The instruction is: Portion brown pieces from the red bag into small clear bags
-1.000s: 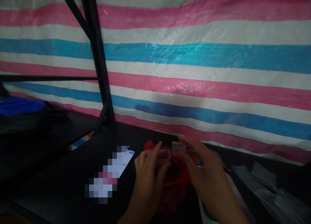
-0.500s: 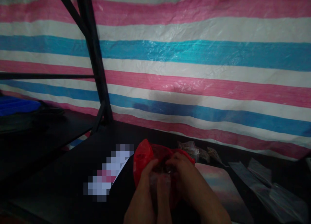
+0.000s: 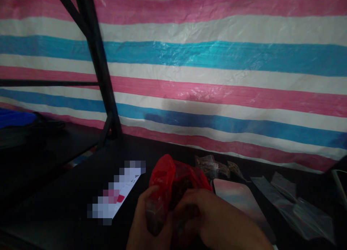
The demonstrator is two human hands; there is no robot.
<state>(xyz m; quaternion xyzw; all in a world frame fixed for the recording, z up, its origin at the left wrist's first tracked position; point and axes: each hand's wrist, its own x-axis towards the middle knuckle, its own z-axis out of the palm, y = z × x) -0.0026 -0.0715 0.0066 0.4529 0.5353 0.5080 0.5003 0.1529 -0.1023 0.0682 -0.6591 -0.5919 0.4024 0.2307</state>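
Note:
A red plastic bag (image 3: 164, 170) stands with its mouth open, dark dried bits (image 3: 181, 188) showing inside. My left hand (image 3: 139, 217) is closed around a small clear plastic bag (image 3: 155, 211) in front of it. My right hand (image 3: 214, 212) lies over the red bag's near side, fingers curled down at the opening. What those fingers hold, if anything, is too dark to make out. Behind and to the right lie small filled clear packets (image 3: 207, 165) with brownish dried pieces.
Right of the red bag lies a flat pale pink-and-blue board (image 3: 235, 192). Flat clear bags (image 3: 311, 217) are further right. A phone-like lit screen (image 3: 126, 192), partly blurred, lies on the black table (image 3: 67, 192). A black metal frame (image 3: 101, 69) and striped sheeting (image 3: 217, 54) stand behind.
My hands have moved apart: the left, with the clear bag, shifted left, while the right turned and curled at the red bag's opening. The view shifted slightly right.

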